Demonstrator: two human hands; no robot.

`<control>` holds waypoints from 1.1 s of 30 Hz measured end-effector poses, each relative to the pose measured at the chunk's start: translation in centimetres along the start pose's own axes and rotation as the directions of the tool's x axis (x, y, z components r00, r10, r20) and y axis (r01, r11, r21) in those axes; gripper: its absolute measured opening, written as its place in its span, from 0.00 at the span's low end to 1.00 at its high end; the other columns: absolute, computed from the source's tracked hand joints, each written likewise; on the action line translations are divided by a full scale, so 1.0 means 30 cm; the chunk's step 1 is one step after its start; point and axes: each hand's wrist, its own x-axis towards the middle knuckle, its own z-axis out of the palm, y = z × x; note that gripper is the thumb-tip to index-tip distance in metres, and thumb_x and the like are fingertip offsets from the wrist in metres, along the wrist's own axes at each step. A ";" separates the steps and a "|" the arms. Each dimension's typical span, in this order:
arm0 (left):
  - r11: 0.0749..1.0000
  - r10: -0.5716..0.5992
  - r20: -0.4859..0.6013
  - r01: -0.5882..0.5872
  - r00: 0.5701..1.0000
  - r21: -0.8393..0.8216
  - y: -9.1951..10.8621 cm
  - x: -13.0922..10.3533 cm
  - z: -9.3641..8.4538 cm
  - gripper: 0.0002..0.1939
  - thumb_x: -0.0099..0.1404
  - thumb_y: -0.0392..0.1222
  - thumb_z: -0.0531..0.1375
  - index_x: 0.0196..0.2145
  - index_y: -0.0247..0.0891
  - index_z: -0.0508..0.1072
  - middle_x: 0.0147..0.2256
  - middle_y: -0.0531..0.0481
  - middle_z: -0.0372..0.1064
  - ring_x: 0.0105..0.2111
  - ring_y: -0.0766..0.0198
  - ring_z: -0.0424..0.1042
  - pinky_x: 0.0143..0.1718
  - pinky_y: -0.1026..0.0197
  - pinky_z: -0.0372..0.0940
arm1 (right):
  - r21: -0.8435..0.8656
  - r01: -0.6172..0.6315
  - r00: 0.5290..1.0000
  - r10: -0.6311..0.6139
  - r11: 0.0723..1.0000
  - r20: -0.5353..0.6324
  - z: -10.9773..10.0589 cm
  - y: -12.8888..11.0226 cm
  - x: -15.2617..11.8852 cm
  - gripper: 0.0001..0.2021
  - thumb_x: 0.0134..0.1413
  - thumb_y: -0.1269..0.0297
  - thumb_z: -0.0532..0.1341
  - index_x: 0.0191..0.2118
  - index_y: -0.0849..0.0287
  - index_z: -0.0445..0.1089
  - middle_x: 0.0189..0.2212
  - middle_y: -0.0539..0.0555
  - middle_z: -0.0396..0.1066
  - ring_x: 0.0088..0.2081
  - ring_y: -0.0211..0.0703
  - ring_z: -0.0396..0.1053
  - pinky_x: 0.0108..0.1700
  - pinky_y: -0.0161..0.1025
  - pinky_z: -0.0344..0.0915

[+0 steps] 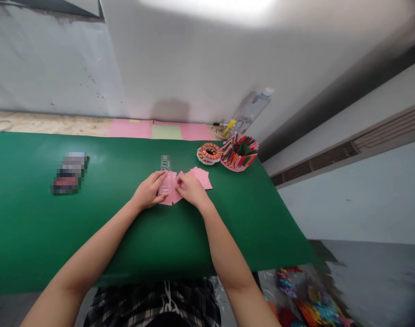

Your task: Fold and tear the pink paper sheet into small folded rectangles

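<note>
My left hand [150, 190] grips the edges of a narrow clear plastic holder [165, 162], with its thumb near the lower end and fingers along the upper part. Pink paper [167, 198] shows beneath and through the plastic. Just to the right, my right hand [191, 187] has its fingers curled together on a pink paper slip [177, 196]; the fingertips partly hide it. Beyond that hand, more pink slips [202, 177] lie fanned out in an overlapping pile on the green tabletop.
A pixelated phone-like object [69, 173] lies at left on the green table [132, 250]. Back right are a ring of folded paper [209, 153], a round container of folded colored papers [239, 153] and a clear bottle [253, 109]. Pink sheets [130, 128] line the wall.
</note>
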 end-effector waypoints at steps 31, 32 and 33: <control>0.986 0.007 0.228 -0.045 0.974 0.158 0.022 0.007 0.012 0.35 0.59 0.56 0.58 0.58 0.33 0.60 0.56 0.33 0.59 0.59 0.45 0.56 0.61 0.39 0.44 | 0.181 -0.054 0.994 0.070 0.982 -0.082 0.005 -0.005 0.004 0.17 0.56 0.71 0.52 0.49 0.61 0.70 0.45 0.59 0.74 0.46 0.46 0.72 0.50 0.45 0.66; 0.986 0.004 0.229 -0.041 0.974 0.160 0.024 0.008 0.011 0.35 0.59 0.56 0.58 0.58 0.33 0.61 0.56 0.33 0.59 0.59 0.46 0.56 0.61 0.39 0.44 | 0.192 -0.076 0.991 0.096 0.979 -0.097 0.003 0.000 0.004 0.16 0.56 0.71 0.52 0.48 0.60 0.71 0.44 0.59 0.75 0.44 0.46 0.73 0.49 0.45 0.66; 0.986 0.000 0.229 -0.038 0.973 0.161 0.025 0.009 0.010 0.34 0.59 0.56 0.58 0.58 0.32 0.61 0.56 0.33 0.59 0.59 0.46 0.56 0.61 0.39 0.43 | 0.196 -0.091 0.987 0.114 0.976 -0.112 0.003 0.006 0.005 0.16 0.55 0.71 0.53 0.46 0.59 0.72 0.42 0.58 0.75 0.42 0.46 0.73 0.47 0.45 0.67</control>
